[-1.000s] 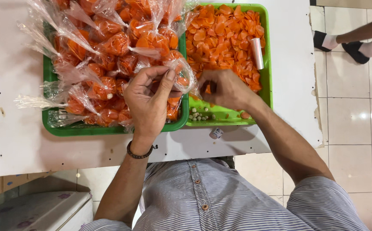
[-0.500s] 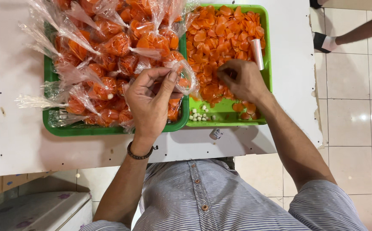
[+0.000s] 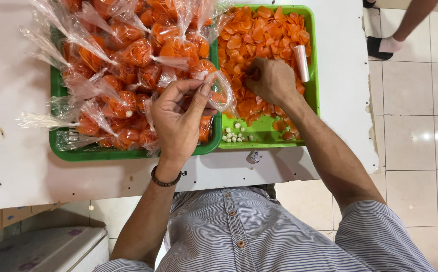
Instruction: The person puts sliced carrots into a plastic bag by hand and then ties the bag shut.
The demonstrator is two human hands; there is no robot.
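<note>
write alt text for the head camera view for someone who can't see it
Seen from above, a person's left hand holds open a small clear plastic bag while the right hand reaches into loose orange chips in a green tray. Beside it, a second green tray is heaped with filled, twisted bags, both on a white table.

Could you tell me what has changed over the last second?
The right hand moved from the tray's near corner up into the orange chips and closed on some. The left hand still holds the small plastic bag open; both green trays stayed put.
</note>
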